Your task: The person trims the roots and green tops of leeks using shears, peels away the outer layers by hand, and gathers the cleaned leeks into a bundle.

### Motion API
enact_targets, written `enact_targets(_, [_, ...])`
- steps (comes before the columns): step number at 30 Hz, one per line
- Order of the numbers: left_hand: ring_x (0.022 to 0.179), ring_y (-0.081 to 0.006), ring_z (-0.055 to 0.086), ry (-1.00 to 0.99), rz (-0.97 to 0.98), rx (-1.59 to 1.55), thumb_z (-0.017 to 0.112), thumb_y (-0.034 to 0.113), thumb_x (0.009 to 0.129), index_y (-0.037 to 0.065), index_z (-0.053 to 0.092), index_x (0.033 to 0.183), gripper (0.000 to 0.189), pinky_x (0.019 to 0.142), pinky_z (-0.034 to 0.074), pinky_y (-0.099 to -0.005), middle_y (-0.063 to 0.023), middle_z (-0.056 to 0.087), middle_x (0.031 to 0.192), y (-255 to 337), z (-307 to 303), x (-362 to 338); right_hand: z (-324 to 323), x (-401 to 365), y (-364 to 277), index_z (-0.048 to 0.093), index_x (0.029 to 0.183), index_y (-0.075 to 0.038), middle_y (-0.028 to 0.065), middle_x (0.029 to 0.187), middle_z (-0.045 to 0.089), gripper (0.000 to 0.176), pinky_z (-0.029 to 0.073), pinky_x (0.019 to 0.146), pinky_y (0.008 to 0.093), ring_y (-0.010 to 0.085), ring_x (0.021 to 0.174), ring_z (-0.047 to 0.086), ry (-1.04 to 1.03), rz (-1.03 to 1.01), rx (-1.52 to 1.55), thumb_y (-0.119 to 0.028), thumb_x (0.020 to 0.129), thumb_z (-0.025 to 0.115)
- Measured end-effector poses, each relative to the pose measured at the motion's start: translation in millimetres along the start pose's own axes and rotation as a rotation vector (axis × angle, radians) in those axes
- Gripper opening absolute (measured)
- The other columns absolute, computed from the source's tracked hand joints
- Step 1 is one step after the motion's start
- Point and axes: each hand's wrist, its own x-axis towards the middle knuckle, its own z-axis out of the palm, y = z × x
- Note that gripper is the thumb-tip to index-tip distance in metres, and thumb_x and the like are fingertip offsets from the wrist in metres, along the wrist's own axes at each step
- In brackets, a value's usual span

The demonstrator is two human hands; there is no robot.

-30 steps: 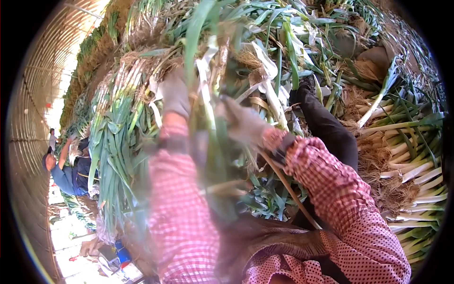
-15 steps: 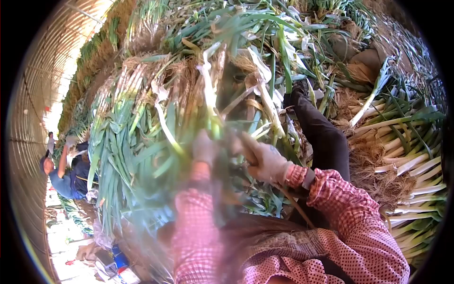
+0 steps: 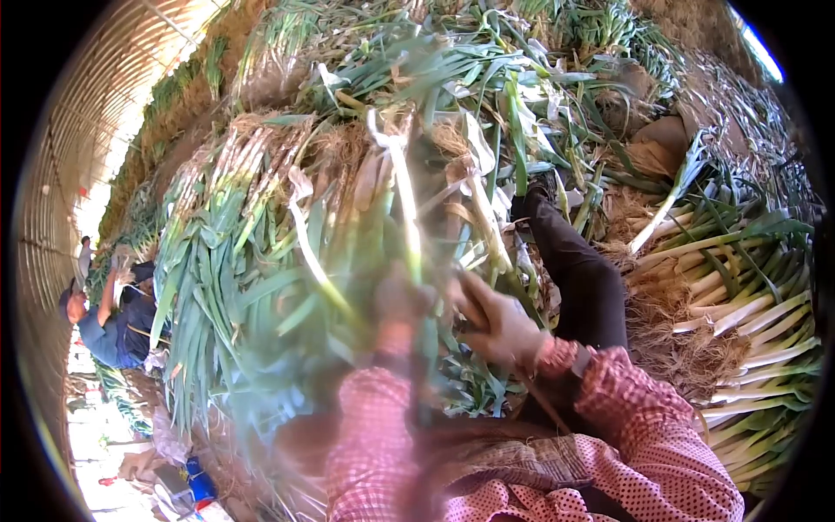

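Observation:
My left hand (image 3: 402,300), gloved and smeared by a blur in the middle of the view, is at the lower end of a green and white leek stalk (image 3: 405,204); its fingers cannot be made out. To its right, my gloved right hand (image 3: 497,324) has its fingers wrapped round something I cannot make out. Another peeled stalk (image 3: 310,246) lies to the left of my left hand. Behind both hands spreads a pile of unpeeled leeks (image 3: 204,226), with brown roots and long green leaves.
White leeks (image 3: 765,339) with bushy roots lie in a stack at the right. My dark-trousered leg (image 3: 578,270) stretches between stack and pile. A co-worker (image 3: 113,322) sits at the far left. Blue packaging (image 3: 200,478) lies at the lower left.
My left hand has shifted right and slightly down, closer to my right hand. The right hand is a little lower. The whole view has shifted slightly.

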Motion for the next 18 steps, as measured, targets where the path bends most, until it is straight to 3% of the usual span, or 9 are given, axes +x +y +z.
enact_targets(1, [0.097, -0.0432, 0.069, -0.012, 0.019, 0.027, 0.082, 0.036, 0.071, 0.002, 0.06, 0.109, 0.056, 0.085, 0.055, -0.0487, -0.0257, 0.071, 0.1, 3.8, -0.5, -3.8, -2.6, 18.8, 5.2, 0.024, 0.156, -0.003, 0.0302, 0.112, 0.064, 0.092, 0.05, 0.096, 0.0459, 0.0444, 0.109, 0.064, 0.04, 0.01, -0.023, -0.014, 0.075, 0.066])
enact_targets(3, [0.096, -0.0436, 0.069, -0.045, 0.025, 0.044, 0.08, 0.035, 0.073, 0.001, 0.059, 0.11, 0.054, 0.084, 0.055, -0.0496, -0.0257, 0.07, 0.1, 5.3, 2.2, -8.1, -6.7, 59.0, 10.8, 0.023, 0.157, -0.004, 0.0303, 0.116, 0.064, 0.094, 0.05, 0.096, 0.0468, 0.0435, 0.108, 0.064, 0.074, -0.008, -0.116, -0.015, 0.075, 0.068])
enact_targets(6, [0.095, -0.0435, 0.069, 0.068, 0.199, 0.067, 0.077, 0.037, 0.075, 0.003, 0.06, 0.107, 0.05, 0.084, 0.054, -0.0511, -0.0248, 0.07, 0.099, -5.7, 30.1, -9.2, -10.4, 115.1, 12.8, 0.023, 0.157, -0.005, 0.0292, 0.116, 0.063, 0.093, 0.051, 0.097, 0.0451, 0.0418, 0.11, 0.064, 0.098, 0.04, -0.219, -0.013, 0.076, 0.068])
enact_targets(9, [0.093, -0.044, 0.068, -0.001, 0.334, 0.089, 0.074, 0.037, 0.079, 0.008, 0.065, 0.102, 0.038, 0.083, 0.054, -0.0513, -0.0224, 0.071, 0.096, -0.8, 8.3, -9.2, -15.9, 113.3, -5.0, 0.026, 0.155, -0.005, 0.0273, 0.118, 0.063, 0.088, 0.051, 0.098, 0.0463, 0.0405, 0.11, 0.063, 0.031, 0.187, -0.195, -0.011, 0.077, 0.066])
enact_targets(12, [0.093, -0.0419, 0.068, -0.061, 0.076, 0.105, 0.068, 0.03, 0.085, 0.013, 0.068, 0.097, 0.021, 0.079, 0.053, -0.051, -0.0215, 0.07, 0.096, -6.7, -33.5, 18.0, -1.3, 81.5, 3.5, 0.027, 0.153, -0.005, 0.0281, 0.118, 0.063, 0.085, 0.05, 0.098, 0.0474, 0.0421, 0.111, 0.063, -0.122, 0.132, -0.164, -0.01, 0.077, 0.065])
enact_targets(13, [0.095, -0.0413, 0.068, 0.115, 0.139, 0.032, 0.067, 0.03, 0.086, 0.013, 0.068, 0.1, 0.022, 0.079, 0.053, -0.0506, -0.0205, 0.07, 0.099, -20.1, -29.1, 36.3, 12.7, 80.7, 28.0, 0.026, 0.153, -0.003, 0.029, 0.116, 0.064, 0.086, 0.05, 0.098, 0.047, 0.0437, 0.111, 0.063, 0.023, -0.138, -0.296, -0.011, 0.076, 0.066])
enact_targets(14, [0.097, -0.0407, 0.068, 0.29, 0.202, -0.04, 0.066, 0.03, 0.087, 0.014, 0.067, 0.103, 0.023, 0.08, 0.053, -0.0503, -0.0194, 0.07, 0.102, -32.3, -17.4, 55.5, 12.5, 85.2, 25.3, 0.026, 0.153, -0.003, 0.0293, 0.116, 0.064, 0.087, 0.05, 0.098, 0.0472, 0.044, 0.111, 0.062, -0.007, -0.06, -0.282, -0.012, 0.076, 0.066])
enact_targets(18, [0.102, -0.0379, 0.069, 0.297, 0.115, 0.185, 0.068, 0.03, 0.086, 0.011, 0.061, 0.115, 0.035, 0.086, 0.053, -0.0482, -0.0182, 0.071, 0.107, -30.3, -2.8, 108.2, 1.7, 129.6, 0.7, 0.027, 0.152, -0.003, 0.0295, 0.113, 0.064, 0.088, 0.05, 0.095, 0.049, 0.0445, 0.11, 0.063, -0.058, 0.184, -0.289, -0.014, 0.075, 0.069])
